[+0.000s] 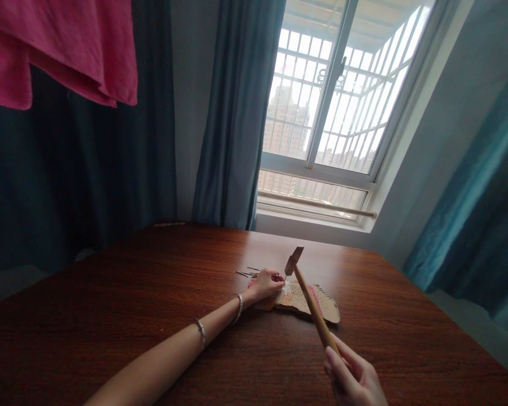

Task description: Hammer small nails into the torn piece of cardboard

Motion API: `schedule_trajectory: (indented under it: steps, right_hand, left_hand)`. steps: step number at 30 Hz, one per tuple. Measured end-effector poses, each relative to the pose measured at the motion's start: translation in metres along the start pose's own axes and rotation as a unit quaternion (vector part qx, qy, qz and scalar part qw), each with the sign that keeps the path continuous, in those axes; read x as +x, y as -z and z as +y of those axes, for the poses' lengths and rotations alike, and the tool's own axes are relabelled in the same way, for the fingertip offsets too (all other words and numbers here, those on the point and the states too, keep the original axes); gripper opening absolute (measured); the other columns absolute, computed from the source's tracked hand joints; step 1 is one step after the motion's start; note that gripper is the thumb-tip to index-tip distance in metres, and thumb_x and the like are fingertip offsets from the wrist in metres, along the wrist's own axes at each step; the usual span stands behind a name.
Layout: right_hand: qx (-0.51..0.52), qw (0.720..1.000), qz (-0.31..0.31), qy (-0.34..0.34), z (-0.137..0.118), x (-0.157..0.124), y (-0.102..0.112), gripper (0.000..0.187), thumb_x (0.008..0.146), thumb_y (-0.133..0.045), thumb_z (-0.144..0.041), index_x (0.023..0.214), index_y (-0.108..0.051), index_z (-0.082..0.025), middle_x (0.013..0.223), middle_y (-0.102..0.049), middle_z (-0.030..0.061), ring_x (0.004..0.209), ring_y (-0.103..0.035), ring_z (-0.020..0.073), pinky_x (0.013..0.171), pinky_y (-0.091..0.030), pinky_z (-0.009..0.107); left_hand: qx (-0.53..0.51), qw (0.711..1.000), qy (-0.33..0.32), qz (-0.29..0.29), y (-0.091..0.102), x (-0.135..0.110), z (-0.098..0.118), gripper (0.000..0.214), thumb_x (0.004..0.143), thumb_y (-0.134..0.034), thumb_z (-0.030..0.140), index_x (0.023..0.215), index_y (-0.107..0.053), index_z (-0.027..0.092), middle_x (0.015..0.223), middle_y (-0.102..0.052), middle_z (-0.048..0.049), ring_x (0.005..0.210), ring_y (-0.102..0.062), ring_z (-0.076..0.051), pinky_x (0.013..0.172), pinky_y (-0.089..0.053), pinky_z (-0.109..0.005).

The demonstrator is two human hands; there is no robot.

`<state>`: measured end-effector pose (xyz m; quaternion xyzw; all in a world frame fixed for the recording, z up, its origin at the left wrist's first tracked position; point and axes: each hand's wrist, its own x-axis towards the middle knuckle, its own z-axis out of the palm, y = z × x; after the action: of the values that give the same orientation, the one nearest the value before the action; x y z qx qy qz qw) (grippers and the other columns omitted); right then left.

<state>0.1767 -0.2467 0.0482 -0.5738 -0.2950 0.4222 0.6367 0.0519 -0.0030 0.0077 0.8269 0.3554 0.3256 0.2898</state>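
My right hand (353, 372) is wrapped round the wooden handle of a hammer (315, 310). The hammer's head is raised, close above my left fingertips. With its fingers pinched, my left hand (266, 284) holds a thin nail-like pin (285, 278) upright over a tan, cardboard-like piece (298, 299). This piece has a ragged edge, many small dark dots or holes, and pink and whitish patches. A shiny dark red round thing (277, 277) shows by my left fingers; whether they touch it I cannot tell.
Several thin dark rods (244, 274) lie on the brown wooden table (186, 270) beyond my left hand. Behind the table are a barred window (322, 101) and blue curtains (232, 113). A pink cloth (68, 45) hangs at upper left.
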Motion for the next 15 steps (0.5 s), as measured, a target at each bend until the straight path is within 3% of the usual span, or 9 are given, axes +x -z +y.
schedule_trajectory:
  steps: [15]
  right_hand:
    - [0.029,0.999,0.017,-0.008,0.0019,-0.0013,-0.0005,0.066,0.049,-0.075,-0.049,0.100,-0.062,-0.010,0.047,-0.045,-0.0042,0.042,-0.041,0.0062,0.034,-0.020,0.015]
  left_hand:
    - [0.002,1.000,0.012,-0.005,-0.0008,0.0007,-0.0012,0.017,0.067,-0.056,0.028,0.073,-0.065,0.015,0.073,-0.064,-0.0011,0.069,-0.056,-0.013,0.064,-0.038,-0.021]
